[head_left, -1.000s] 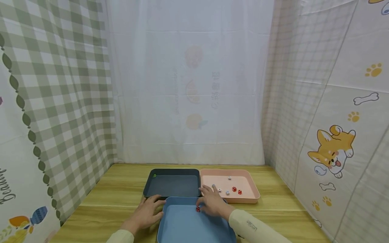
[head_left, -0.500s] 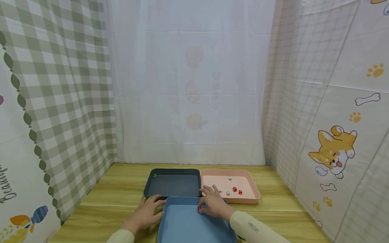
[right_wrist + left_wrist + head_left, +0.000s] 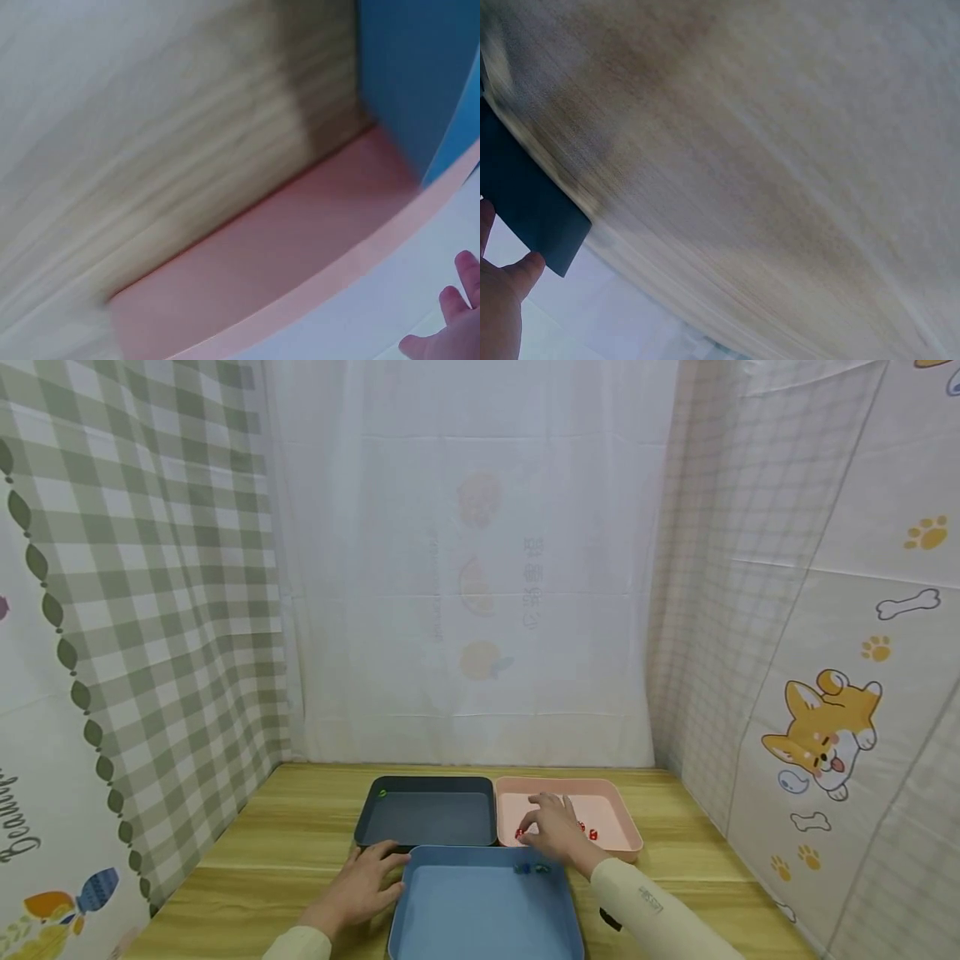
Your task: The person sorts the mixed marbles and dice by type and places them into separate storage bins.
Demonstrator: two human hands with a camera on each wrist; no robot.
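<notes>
My right hand (image 3: 555,828) is over the pink tray (image 3: 622,839), pinching a red die (image 3: 519,833) between thumb and finger. Part of that hand (image 3: 450,330) also shows in the right wrist view, at the lower right. My left hand (image 3: 360,885) lies with its fingers stretched out at the left rim of the blue tray (image 3: 483,910). Inside the blue tray, near its back right corner, are dark dice with green and blue tones (image 3: 531,868). Another red die (image 3: 593,834) lies in the pink tray; the white dice there are hidden by my right hand.
A dark tray (image 3: 427,818) stands behind the blue one, left of the pink tray, with a small green object (image 3: 382,793) in its back left corner. All three trays sit close together on a wood-grain table (image 3: 247,860). Cloth hangs at the back and both sides.
My right hand has picked up the red die from the blue tray and carried it forward and right, over the pink tray. This uncovers the dark dice. The left hand has stayed put.
</notes>
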